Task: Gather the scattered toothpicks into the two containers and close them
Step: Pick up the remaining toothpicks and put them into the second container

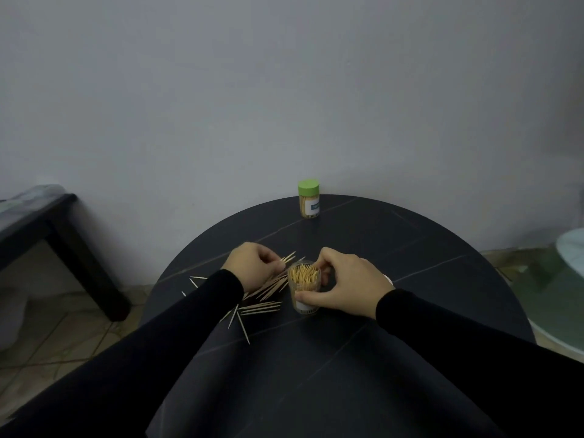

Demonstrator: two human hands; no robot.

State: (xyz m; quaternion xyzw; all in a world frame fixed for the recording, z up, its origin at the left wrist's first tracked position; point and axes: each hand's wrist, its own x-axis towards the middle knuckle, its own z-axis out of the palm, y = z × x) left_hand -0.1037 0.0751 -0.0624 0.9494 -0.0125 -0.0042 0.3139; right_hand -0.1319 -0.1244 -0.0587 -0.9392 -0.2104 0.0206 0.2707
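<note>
Black sleeves (189,311) reach in; right hand (343,284) grips the open container (304,289), left hand (252,267) pinches toothpicks (268,287).

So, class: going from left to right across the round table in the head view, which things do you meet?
Scattered toothpicks → left hand → open container → right hand. The green-lidded container stands farther back, above the open one, so I leave it out.

Both arms were covered by long, plain black sleeves (177,336), close-fitting and ended at the wrists. The left hand (252,263) and right hand (344,279) were left bare; no markings were noted.
</note>
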